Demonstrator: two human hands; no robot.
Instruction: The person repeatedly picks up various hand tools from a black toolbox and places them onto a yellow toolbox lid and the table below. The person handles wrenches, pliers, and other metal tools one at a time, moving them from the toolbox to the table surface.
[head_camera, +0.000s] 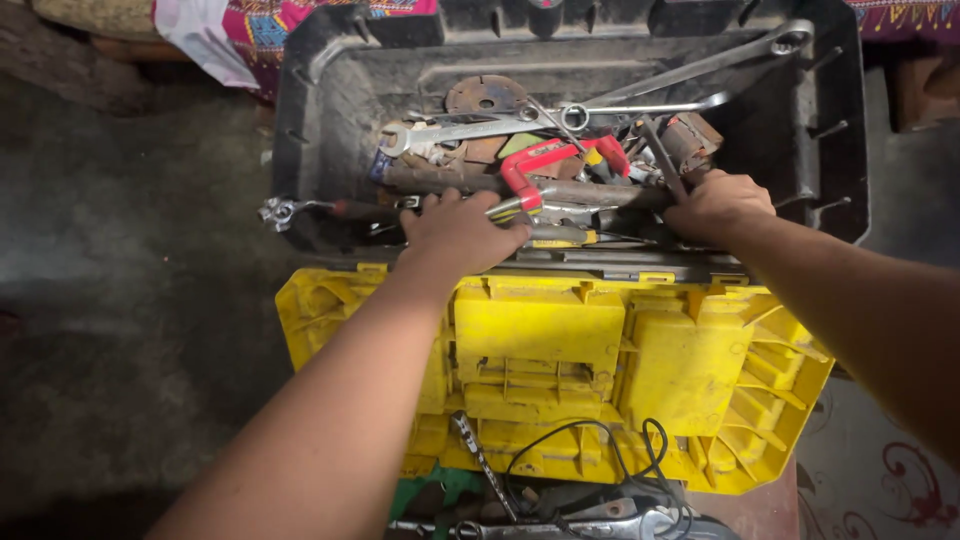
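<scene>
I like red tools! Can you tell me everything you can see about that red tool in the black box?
The red tool looks like painted metal with a bent, hooked shape, maybe a pipe wrench, though much of it is hidden. It lies tilted on top of the pile in the black toolbox, over a rusty-looking bar, below the silver spanners. Its lower end sits just beside the left hand; whether they touch is unclear. The right hand is apart from it.

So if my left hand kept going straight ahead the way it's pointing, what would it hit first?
Most likely the red-handled tool lying on the pile just beyond your left hand; depth is hard to judge, so the grey bar beneath it could come first.
</scene>
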